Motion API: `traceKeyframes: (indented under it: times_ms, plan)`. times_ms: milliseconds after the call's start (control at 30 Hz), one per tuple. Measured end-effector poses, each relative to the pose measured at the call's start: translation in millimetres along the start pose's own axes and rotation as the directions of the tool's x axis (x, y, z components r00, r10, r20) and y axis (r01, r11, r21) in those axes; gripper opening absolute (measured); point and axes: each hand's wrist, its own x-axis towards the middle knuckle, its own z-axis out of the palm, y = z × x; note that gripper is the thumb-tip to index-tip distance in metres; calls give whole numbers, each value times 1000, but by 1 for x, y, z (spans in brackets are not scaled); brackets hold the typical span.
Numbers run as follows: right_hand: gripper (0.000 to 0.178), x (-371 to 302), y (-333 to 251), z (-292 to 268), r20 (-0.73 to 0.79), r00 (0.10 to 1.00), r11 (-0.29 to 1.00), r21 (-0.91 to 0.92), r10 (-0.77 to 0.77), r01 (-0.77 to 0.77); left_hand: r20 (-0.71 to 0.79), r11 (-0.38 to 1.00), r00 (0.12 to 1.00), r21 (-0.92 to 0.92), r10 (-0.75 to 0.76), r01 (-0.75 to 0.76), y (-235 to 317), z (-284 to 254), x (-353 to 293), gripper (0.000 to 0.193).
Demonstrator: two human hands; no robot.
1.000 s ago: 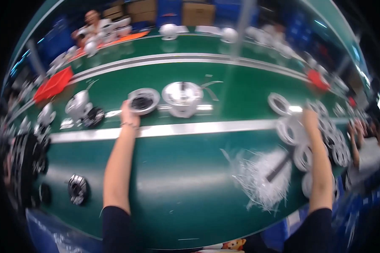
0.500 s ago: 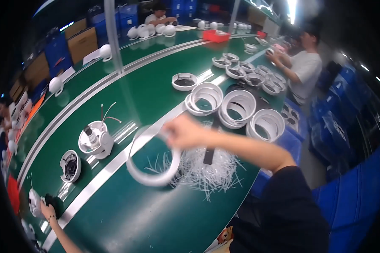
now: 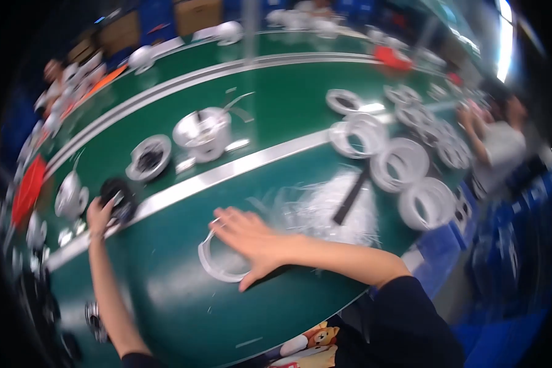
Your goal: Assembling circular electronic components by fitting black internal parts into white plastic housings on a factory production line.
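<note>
A white plastic ring [image 3: 210, 262] lies on the green bench, partly covered by my right hand [image 3: 251, 239]. The fingers of that hand are stretched out over the ring's far side, with the thumb apart at its near edge. On the left, my left hand [image 3: 99, 216] has its fingers closed on the edge of a black round part [image 3: 121, 199] beside the metal rail. The part is blurred, and its details cannot be made out. Just left of that hand stands a white housing [image 3: 70, 196].
Beyond the rail sit a white shell with a black inside [image 3: 148, 159] and a white housing with wires [image 3: 203, 134]. A heap of clear plastic strips [image 3: 331, 202] lies right of my right hand, with stacked white rings [image 3: 400, 164] behind it. A co-worker [image 3: 497, 135] stands far right.
My right hand has brought the ring down onto the bench, and its fingers have spread. My left hand has shifted to the black round part. The whole view has swung left.
</note>
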Motion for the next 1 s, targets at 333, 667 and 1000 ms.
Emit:
traceKeyframes:
  times_ms: [333, 667, 1000]
  plan:
    - [105, 30, -15, -14, -399, 746, 467, 874, 533, 135, 145, 458, 970, -861, -194, 220, 170, 80, -138, 24]
    - [108, 63, -42, -3, -574, 733, 682, 701, 364, 209, 485, 242, 874, -851, 23, 466, 178, 86, -183, 39]
    - [98, 77, -46, -4, -465, 772, 480, 844, 433, 239, 332, 75, 940, -938, -83, 338, 133, 65, -164, 33]
